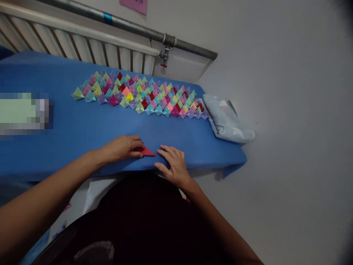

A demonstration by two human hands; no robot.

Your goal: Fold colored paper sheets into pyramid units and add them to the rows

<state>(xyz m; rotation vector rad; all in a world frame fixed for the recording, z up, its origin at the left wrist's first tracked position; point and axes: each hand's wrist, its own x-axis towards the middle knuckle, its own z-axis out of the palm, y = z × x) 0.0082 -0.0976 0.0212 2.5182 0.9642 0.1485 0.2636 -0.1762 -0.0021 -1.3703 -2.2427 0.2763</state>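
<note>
A small piece of folded red paper (pixel 148 151) lies at the near side of the blue-covered table, its pointed end toward the right. My left hand (pixel 127 148) is closed over the paper's left part, with thumb and fingers on it; the covered part is hidden. Just right of the paper's tip, my right hand (pixel 173 163) rests by the cloth with its fingers spread and nothing in them. Beyond both hands stand rows of small folded paper pieces (pixel 140 107) in green, purple, pink, red, yellow and light blue.
The blue cloth (pixel 82 136) covers the table. A folded light-blue patterned fabric (pixel 230 119) sits at its right end. Behind are a white radiator (pixel 82 46) and a grey pipe (pixel 190 48) with a red-handled valve (pixel 163 66). A blurred-out item lies at the left.
</note>
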